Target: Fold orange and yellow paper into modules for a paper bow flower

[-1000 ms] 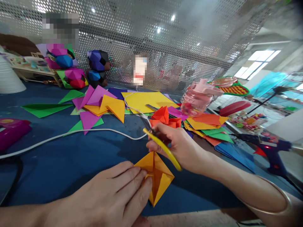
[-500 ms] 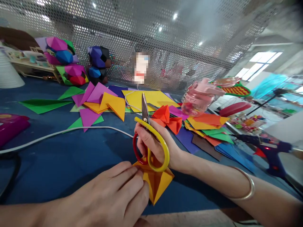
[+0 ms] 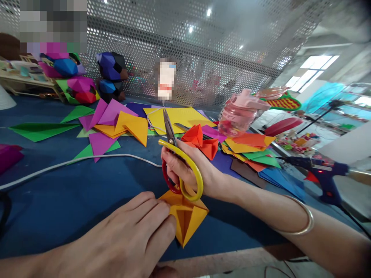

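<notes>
A folded yellow-orange paper (image 3: 195, 222) lies on the blue tabletop near the front edge, with creases and a pocket-like fold in its middle. My left hand (image 3: 139, 227) is closed at the paper's left side, its fingers curled over that edge and the fingertips hidden. Above the far corner, my right hand (image 3: 185, 166) grips a pair of scissors (image 3: 197, 175) with one yellow and one red handle. The blades point up and away, almost together. Some right fingers are hidden behind the handles, so I cannot tell whether they press on the paper.
Folded purple sheets (image 3: 116, 114) and a yellow sheet (image 3: 179, 116) lie farther back. Orange-red folded paper (image 3: 193, 136), a pink bottle (image 3: 239, 114) and a glue gun (image 3: 324, 173) are to the right. A white cable (image 3: 95, 158) crosses at left.
The view has turned slightly, so most things sit a little farther left. Both hands keep their places at the paper, and the scissors stay in my right hand.
</notes>
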`<state>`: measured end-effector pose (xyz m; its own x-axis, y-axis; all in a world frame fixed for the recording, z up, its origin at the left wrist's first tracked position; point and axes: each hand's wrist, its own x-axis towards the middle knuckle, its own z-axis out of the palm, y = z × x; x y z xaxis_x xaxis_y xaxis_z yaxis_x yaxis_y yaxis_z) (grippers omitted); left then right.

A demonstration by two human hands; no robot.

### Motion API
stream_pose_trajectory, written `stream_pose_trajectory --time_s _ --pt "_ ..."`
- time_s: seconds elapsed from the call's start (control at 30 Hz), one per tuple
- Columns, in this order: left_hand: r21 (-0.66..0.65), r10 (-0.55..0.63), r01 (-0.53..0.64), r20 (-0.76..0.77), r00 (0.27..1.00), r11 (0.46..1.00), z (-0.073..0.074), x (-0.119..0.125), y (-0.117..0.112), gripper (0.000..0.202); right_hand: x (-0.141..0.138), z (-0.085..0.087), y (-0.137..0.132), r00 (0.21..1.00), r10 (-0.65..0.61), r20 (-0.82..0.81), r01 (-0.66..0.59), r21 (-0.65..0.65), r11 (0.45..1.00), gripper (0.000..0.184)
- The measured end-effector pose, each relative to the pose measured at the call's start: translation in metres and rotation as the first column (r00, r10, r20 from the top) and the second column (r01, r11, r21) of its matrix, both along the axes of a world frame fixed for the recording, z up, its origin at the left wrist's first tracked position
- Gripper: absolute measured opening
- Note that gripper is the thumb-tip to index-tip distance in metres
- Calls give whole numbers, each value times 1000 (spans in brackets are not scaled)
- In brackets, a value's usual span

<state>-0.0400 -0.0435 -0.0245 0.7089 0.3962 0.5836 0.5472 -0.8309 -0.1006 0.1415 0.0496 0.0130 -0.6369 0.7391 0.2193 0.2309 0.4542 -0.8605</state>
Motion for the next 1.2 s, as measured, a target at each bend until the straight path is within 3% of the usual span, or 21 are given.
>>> stream_pose_trajectory --time_s 0.2,0.57,0.67,0.8,0.93,1.03,1.2 --pt "18 10 -10 1 1000 1000 -1 -2 -3 33 10 4 6 990 -72 125 58 117 991 20" --pt "-14 1 -1 -20 1000 1000 -2 -4 -4 31 18 8 6 969 -190 160 154 213 965 17" --pt "5 1 0 -48 999 1000 -1 -3 -3 34 13 6 1 978 -163 133 140 170 975 20" --pt "28 12 -12 -17 1000 1000 3 -1 -3 38 -2 -3 -10 998 -54 17 55 -55 997 26" --pt "37 31 -30 -17 999 999 4 -1 -3 33 -14 -9 -16 996 -21 -87 2 -211 977 33" --pt "36 7 -5 -68 998 999 3 -2 -4 33 -15 -7 -15 992 -36 -121 10 -214 977 32" --pt "-49 -26 24 -36 999 998 2 -3 -4 31 -6 -2 -8 1000 15 26 -14 -40 999 26"
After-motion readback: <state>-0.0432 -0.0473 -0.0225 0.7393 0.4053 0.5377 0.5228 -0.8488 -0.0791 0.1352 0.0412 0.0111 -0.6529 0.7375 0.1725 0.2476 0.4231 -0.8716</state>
